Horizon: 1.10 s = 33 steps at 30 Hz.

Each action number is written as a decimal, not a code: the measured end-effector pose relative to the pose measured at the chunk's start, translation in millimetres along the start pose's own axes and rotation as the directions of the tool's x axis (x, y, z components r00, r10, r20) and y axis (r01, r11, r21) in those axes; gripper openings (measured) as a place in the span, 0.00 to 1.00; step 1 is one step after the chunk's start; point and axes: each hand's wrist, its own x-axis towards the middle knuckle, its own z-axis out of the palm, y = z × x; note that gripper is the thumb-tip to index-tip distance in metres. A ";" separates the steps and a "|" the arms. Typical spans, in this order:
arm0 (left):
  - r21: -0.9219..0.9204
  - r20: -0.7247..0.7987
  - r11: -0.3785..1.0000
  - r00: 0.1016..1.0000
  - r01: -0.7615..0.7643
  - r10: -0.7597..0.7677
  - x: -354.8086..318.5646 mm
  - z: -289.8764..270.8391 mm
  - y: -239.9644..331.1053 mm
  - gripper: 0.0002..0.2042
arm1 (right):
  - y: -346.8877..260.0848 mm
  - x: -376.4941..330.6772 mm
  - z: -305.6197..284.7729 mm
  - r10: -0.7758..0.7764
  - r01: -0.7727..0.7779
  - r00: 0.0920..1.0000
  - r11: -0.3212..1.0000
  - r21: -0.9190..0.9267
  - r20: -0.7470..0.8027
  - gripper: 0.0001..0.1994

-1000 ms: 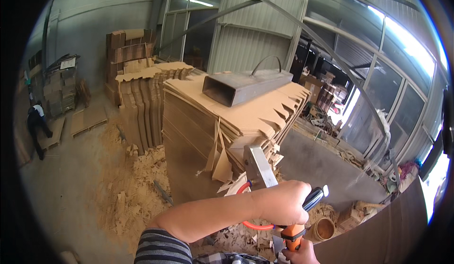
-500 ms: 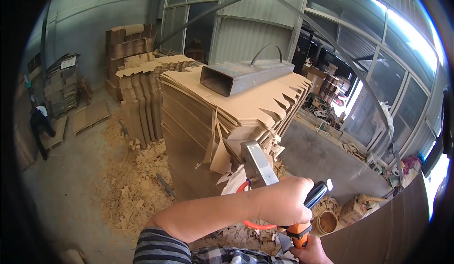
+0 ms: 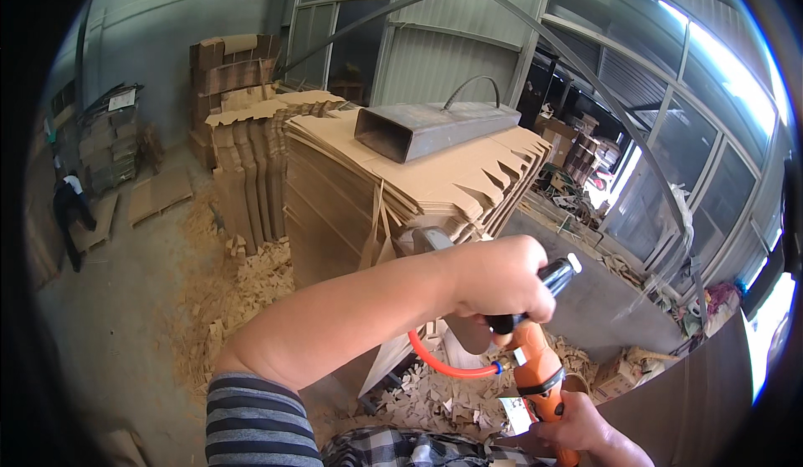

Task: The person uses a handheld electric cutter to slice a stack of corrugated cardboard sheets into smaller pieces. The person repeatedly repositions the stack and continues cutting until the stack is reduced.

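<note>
My left forearm crosses the lower middle of the view, and my left hand (image 3: 512,276) is closed around the black side handle of an orange-bodied power tool (image 3: 537,372). Lower down, my right hand (image 3: 579,425) grips the rear of the orange body. A red hose (image 3: 447,370) with a blue-and-brass fitting curves beside the tool. The tool's grey metal head (image 3: 430,239) shows beyond my left forearm, at the near corner of a tall stack of cardboard sheets (image 3: 335,195). My forearm hides whether it touches the stack. Torn strips hang from that corner, and the right edge is notched.
A rectangular steel tube (image 3: 435,128) with a loop handle lies on the stack. More cardboard stacks (image 3: 242,166) stand behind left. Cardboard scraps (image 3: 251,291) litter the floor. A low wall (image 3: 602,287) runs along the right. A person (image 3: 71,203) bends over at far left.
Both hands and the tool have moved upward, away from my body. More of the orange body and the red hose shows, while my left forearm now covers more of the metal head.
</note>
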 end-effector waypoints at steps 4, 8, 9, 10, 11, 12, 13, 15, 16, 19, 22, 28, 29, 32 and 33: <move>-0.011 -0.003 1.000 1.000 -0.002 0.002 -2.6 -7.6 0.1 0.09 | -13.7 -8.0 0.9 0.010 -0.010 1.000 0.999 -0.043 -0.005 0.11; -0.048 0.028 0.999 0.999 -0.018 0.019 1.8 -0.8 5.7 0.09 | -15.4 -11.3 -4.0 0.031 -0.032 0.999 0.997 -0.070 -0.018 0.11; -0.085 0.027 0.996 1.000 0.001 0.002 6.2 1.8 4.3 0.08 | -13.1 -12.9 -6.2 0.037 -0.038 0.999 0.997 -0.074 -0.022 0.11; -0.122 0.025 0.992 1.000 0.019 -0.017 11.6 3.5 0.8 0.08 | -10.7 -9.5 -6.6 0.027 -0.027 1.000 0.997 -0.068 -0.003 0.11; -0.157 0.021 0.987 0.999 0.039 -0.036 17.1 4.8 -3.6 0.08 | -0.3 -4.5 -6.7 0.015 -0.013 1.000 0.998 -0.060 0.027 0.11; -0.140 0.051 0.988 0.997 0.060 -0.053 23.9 3.3 -8.2 0.06 | 12.6 1.5 -7.1 0.003 -0.001 0.999 0.999 -0.051 0.049 0.11; -0.109 0.047 0.991 0.997 0.071 -0.067 27.1 4.6 -8.4 0.06 | 20.5 3.9 -8.1 -0.011 0.014 0.997 0.999 -0.043 0.073 0.11; -0.049 0.036 0.994 0.995 0.098 -0.097 30.1 7.9 -7.2 0.05 | 25.5 3.7 -11.5 -0.031 0.036 0.997 0.996 -0.078 0.068 0.12; -0.060 0.039 0.994 0.995 0.096 -0.094 33.8 7.4 -11.3 0.04 | 30.0 5.0 -12.8 -0.037 0.043 0.997 0.994 -0.095 0.066 0.12; 0.023 0.010 0.998 0.998 0.065 -0.065 30.0 8.9 -9.4 0.05 | 40.2 8.5 -15.1 0.020 -0.012 0.997 0.993 -0.122 0.068 0.16; 0.061 -0.018 0.996 0.998 0.069 -0.068 26.4 11.0 0.2 0.06 | 32.3 8.3 -14.0 0.017 -0.010 0.998 0.994 -0.110 0.067 0.19; 0.111 -0.040 0.990 0.996 0.087 -0.083 27.1 8.8 -3.1 0.07 | 28.8 13.3 -14.5 0.038 -0.029 0.994 0.995 -0.091 0.098 0.18; 0.081 -0.014 0.992 0.995 0.100 -0.099 30.1 6.2 -15.1 0.07 | 30.7 16.4 -12.9 0.054 -0.046 0.991 0.997 -0.066 0.125 0.18; 0.021 -0.012 0.985 0.986 0.169 -0.169 28.4 10.1 -23.9 0.05 | 46.0 28.2 -1.3 0.027 -0.006 0.988 0.990 -0.140 0.151 0.17; -0.017 -0.017 0.984 0.984 0.179 -0.179 29.8 9.4 -26.6 0.05 | 40.6 26.8 -1.3 -0.007 0.033 0.991 0.980 -0.198 0.132 0.16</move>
